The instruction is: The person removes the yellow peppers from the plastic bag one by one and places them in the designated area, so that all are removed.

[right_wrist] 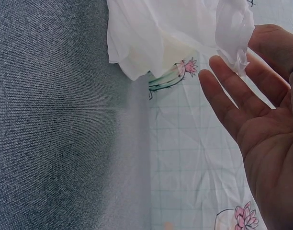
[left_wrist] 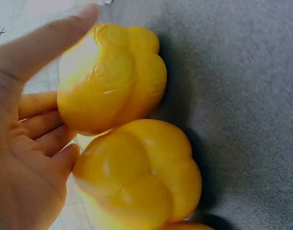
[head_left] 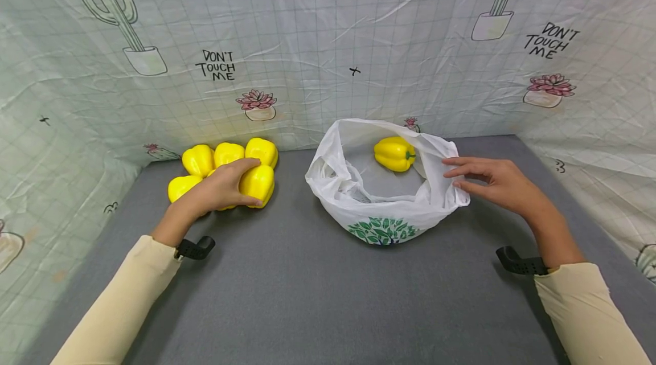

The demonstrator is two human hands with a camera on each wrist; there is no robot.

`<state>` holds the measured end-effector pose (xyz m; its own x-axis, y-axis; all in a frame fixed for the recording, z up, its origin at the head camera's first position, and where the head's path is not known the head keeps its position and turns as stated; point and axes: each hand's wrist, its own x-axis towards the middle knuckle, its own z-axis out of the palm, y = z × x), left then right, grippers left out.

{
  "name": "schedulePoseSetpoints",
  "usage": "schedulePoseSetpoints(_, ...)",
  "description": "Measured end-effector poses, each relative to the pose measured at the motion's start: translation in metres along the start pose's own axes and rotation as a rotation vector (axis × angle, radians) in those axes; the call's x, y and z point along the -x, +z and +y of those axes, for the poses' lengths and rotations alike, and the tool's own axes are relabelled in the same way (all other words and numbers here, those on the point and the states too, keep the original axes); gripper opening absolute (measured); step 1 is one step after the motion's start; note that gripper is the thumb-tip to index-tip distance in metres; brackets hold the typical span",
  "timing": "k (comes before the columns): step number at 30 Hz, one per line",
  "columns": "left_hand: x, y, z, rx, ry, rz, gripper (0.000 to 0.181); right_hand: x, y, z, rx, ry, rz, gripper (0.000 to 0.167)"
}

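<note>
My left hand (head_left: 222, 183) has its thumb and fingers around a yellow bell pepper (head_left: 258, 185) at the front right of a cluster. The left wrist view shows the thumb on one side of that bell pepper (left_wrist: 113, 79) and fingers behind it. Another yellow bell pepper (left_wrist: 141, 172) sits against the little finger. A white plastic bag (head_left: 384, 208) with a green tree print stands with its mouth wide, one yellow bell pepper (head_left: 394, 154) inside. My right hand (head_left: 494, 183) touches the bag's right rim with loosely extended fingers; the bag's edge (right_wrist: 232, 33) hangs beside the fingertips.
Several more yellow bell peppers (head_left: 198, 160) are grouped at the back left of the grey cloth surface (head_left: 328, 302). A pale printed curtain (head_left: 318, 57) rises right behind the peppers and bag, and along both sides.
</note>
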<state>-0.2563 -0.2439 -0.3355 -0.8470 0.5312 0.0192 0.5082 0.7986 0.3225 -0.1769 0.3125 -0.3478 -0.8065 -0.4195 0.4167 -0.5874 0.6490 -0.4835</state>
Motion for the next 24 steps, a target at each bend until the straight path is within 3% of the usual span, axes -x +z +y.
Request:
schedulePoseSetpoints(4,0.000,-0.002,0.004,0.026,0.010,0.016,0.082,-0.001,0.000,0.000,-0.006,0.009,-0.001,0.031)
schedulePoseSetpoints(9,-0.006,-0.007,0.016,0.061,0.045,0.092,0.074,-0.002,0.001,0.001,0.000,-0.016,0.006,0.033)
schedulePoseSetpoints(15,-0.014,-0.015,0.042,0.120,0.106,0.225,0.062,-0.002,0.001,-0.002,0.001,-0.013,0.012,0.032)
schedulePoseSetpoints(19,-0.022,-0.019,0.060,0.123,0.149,0.259,0.057,-0.003,0.001,-0.004,-0.005,-0.003,0.013,0.032)
schedulePoseSetpoints(24,-0.037,-0.022,0.080,0.101,0.253,0.289,0.051,-0.004,0.002,-0.004,-0.011,0.007,0.009,0.032)
